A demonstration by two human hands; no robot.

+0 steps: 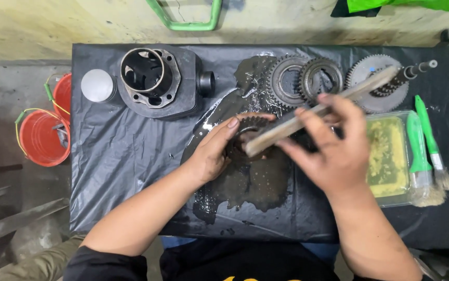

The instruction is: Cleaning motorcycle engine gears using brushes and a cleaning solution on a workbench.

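Observation:
My left hand [215, 151] grips a dark toothed gear [249, 125] on the wet, oily patch [250, 182] of the black plastic sheet [120, 151]. My right hand [333, 145] holds a long wooden-handled brush [318, 111] slanted across the gear, its lower end resting on the gear beside my left fingers. The gear is partly hidden by both hands.
At the back lie an engine cylinder [156, 80], a round piston [98, 86], three more gears [287, 80] and a geared shaft [401, 75]. A clear tray of yellow grease [388, 156] and two green paintbrushes [425, 145] sit right. Two red buckets [42, 138] stand on the floor at the left.

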